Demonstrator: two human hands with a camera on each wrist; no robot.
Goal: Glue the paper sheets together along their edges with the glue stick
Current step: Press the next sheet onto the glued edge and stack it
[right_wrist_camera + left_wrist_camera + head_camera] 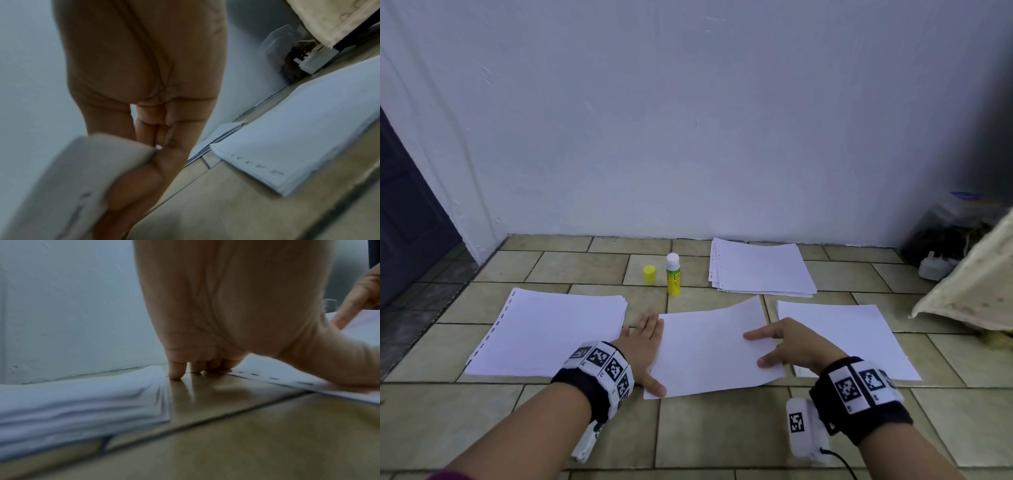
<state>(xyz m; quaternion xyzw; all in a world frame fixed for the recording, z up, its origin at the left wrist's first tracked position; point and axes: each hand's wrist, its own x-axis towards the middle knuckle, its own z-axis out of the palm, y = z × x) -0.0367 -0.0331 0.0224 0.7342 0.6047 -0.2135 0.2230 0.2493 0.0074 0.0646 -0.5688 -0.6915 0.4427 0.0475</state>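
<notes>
Both forearms come in from the near edge, each with a marker-patterned wristband. Your left hand [645,346] lies flat on the tiled floor [722,431], fingers straight, pressed along the left edge of the middle sheet [709,349]; thumb tip sits on that sheet's near-left corner. The left wrist view confirms fingertips [175,372] down on the tile, just beside the left stack.

Your right hand [787,342] pinches the right edge of the same sheet: index finger extended on top, thumb at the near-right corner. The right wrist view shows paper held between thumb and fingers, blurred. That side of the sheet is raised off the floor; the left side lies flat.

Left stack [548,335]: several sheets, punched holes along its left edge, just left of your left hand. Right stack [849,339]: partly under your right hand and the raised sheet edge.

Farther out, between the stacks: glue stick [673,274] upright, uncapped, white tip showing, standing free on the tile. Yellow cap [649,273] just left of it, apart. Far stack [760,267] right of the glue stick, near the white wall [688,120].

Right edge: pale cloth [972,287], with a white plug [933,269] near it.
</notes>
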